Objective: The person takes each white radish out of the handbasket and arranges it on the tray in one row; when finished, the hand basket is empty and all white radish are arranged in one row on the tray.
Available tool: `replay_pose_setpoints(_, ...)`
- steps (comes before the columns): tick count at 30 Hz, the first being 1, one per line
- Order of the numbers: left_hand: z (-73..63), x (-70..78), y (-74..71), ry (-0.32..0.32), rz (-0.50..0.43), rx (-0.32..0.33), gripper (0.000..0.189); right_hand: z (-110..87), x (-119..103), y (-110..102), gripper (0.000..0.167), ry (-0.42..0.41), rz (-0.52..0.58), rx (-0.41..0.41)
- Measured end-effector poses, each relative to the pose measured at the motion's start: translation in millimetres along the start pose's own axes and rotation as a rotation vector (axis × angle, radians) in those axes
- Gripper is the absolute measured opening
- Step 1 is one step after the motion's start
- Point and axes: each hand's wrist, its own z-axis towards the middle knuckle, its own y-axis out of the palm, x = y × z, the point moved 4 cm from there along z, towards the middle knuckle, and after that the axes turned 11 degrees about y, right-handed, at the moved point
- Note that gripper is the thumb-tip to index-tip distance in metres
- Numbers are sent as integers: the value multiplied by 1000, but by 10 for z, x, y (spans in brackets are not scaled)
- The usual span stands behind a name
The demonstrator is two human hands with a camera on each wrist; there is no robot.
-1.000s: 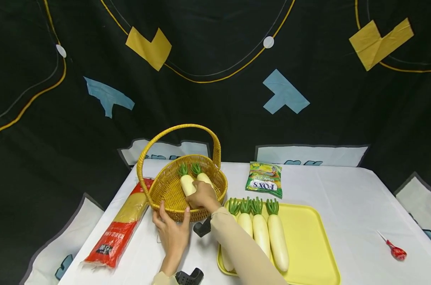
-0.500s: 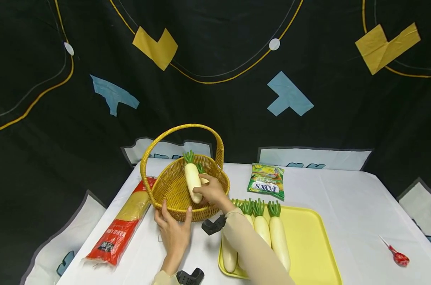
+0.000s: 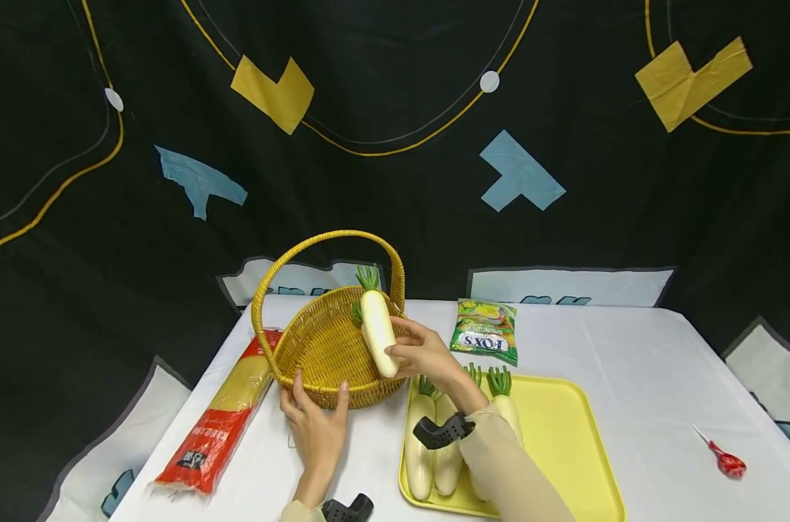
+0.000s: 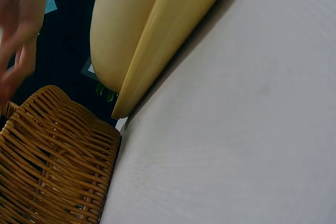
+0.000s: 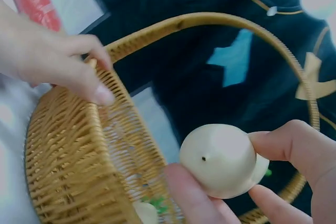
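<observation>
My right hand (image 3: pixel 430 357) pinches a white radish (image 3: pixel 378 330) near its lower end, with the green leaf tuft pointing up and away. The radish is raised at the right side of the yellow wicker basket (image 3: pixel 319 344), overlapping its rim in the head view. In the right wrist view its round white tip (image 5: pixel 215 158) faces the camera between thumb and fingers. Another radish (image 5: pixel 146 212) lies inside the basket, mostly hidden behind the held one in the head view. My left hand (image 3: pixel 319 431) grips the basket's near rim, fingers over the edge.
Several radishes (image 3: pixel 421 449) lie on the left of a yellow tray (image 3: pixel 564 435). Left of the basket is a long red and yellow packet (image 3: pixel 221 417). A green FOX'S bag (image 3: pixel 484 330) lies behind the tray, and a red lollipop (image 3: pixel 729 462) lies far right.
My right hand has lifted the radish out of the basket's middle and drawn it right and toward me. My left hand has stayed at the basket rim.
</observation>
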Motion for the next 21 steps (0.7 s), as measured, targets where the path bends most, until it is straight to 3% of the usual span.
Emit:
replay_pose_setpoints(9,2,-16,9,-41,-8,-44,86,-542,125,-512,62,25,18,14)
replay_pose_setpoints(21,-1,12,14,-37,-20,-67,86,-1238,581,-1189,65,107,-13,186)
